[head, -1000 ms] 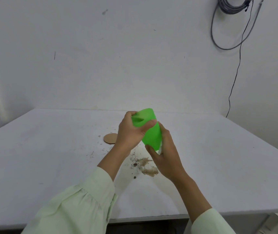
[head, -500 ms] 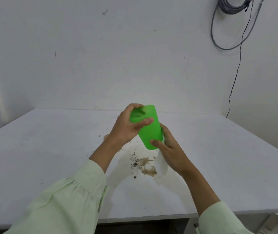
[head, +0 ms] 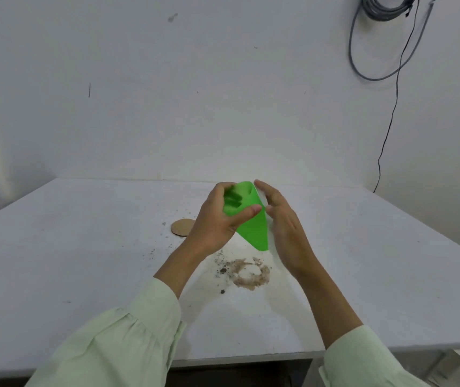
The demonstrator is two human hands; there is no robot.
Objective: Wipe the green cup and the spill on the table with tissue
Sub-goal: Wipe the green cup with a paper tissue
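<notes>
green cup (head: 251,222) held up between both hands near the centre of the frame, above the brown spill (head: 249,273).

the left hand (head: 217,219) is clamped on the cup's rim end, fingers inside the mouth and thumb across the outside. the right hand (head: 284,230) lies flat against the cup's right side with white tissue (head: 270,236) between palm and cup. the spill sits on the white table (head: 83,261), lower centre; a round cardboard coaster (head: 181,227) lies left of the hands.

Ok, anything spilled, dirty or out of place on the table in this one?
Yes. A brown, ring-shaped spill with dark crumbs sits on the white table, below the green cup held up in the left hand. More specks trail toward a round cardboard coaster.
</notes>
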